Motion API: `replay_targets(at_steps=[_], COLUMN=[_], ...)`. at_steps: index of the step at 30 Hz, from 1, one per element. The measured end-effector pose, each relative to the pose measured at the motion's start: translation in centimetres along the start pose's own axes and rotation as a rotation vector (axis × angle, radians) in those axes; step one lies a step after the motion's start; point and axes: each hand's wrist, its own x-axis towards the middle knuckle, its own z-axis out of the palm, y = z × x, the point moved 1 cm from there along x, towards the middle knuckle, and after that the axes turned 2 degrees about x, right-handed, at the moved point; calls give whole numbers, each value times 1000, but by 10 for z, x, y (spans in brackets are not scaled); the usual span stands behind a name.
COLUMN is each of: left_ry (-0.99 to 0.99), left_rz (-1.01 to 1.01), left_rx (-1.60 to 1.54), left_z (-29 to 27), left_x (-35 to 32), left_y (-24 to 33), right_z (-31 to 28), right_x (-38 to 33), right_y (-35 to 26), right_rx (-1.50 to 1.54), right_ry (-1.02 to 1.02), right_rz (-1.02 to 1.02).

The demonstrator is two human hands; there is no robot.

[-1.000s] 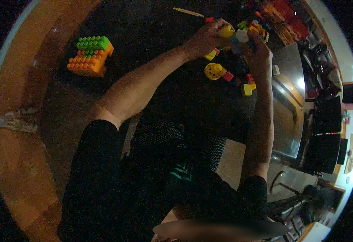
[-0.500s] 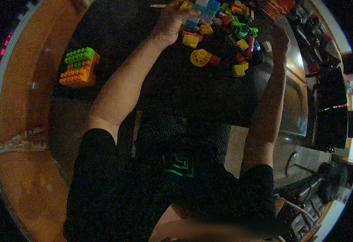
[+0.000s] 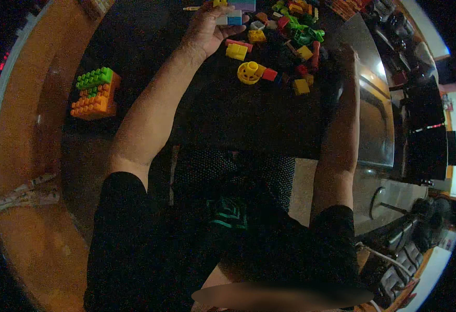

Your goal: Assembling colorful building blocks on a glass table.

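My left hand (image 3: 206,32) grips a built stack of toy building blocks (image 3: 234,18) at the table's far side; light blue, white, purple and yellow show, and the top edge cuts it off. My right hand (image 3: 349,54) is beyond the right side of the loose block pile, its fingers dark and blurred. Closest to my left hand lie a yellow block (image 3: 236,51) and another yellow block (image 3: 257,36). A yellow wheel-shaped piece (image 3: 249,73) sits nearer me, with a red block (image 3: 269,75) beside it. Green pieces (image 3: 305,35) lie in the pile.
An orange and green block build (image 3: 96,93) stands alone at the table's left. A small yellow-tipped stick (image 3: 191,9) lies beyond my left hand. At the right, a glossy panel (image 3: 376,125) borders the dark table (image 3: 238,117). Orange-brown seating (image 3: 35,234) curves along the left.
The stack in my left hand has turned from tilted to nearly level. A white piece near my right hand is no longer visible there. The whole view has shifted slightly.
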Motion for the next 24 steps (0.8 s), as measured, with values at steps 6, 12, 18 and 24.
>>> replay_targets(at_steps=[6, 12, 18, 24], left_ry=[-63, -6, -1, -300], left_rz=[51, 145, 207, 145], left_rx=[38, -94, -202, -215], left_z=[-21, -24, -27, -23], left_x=[-12, 5, -4, 14], left_y=[18, 26, 35, 25], right_z=[11, -15, -28, -62], right_x=[11, 10, -3, -26], right_y=[-52, -78, -224, -267], right_rx=[180, -9, 1217, 279], right_ry=[-197, -148, -271, 22], right_rz=[18, 2, -469, -739])
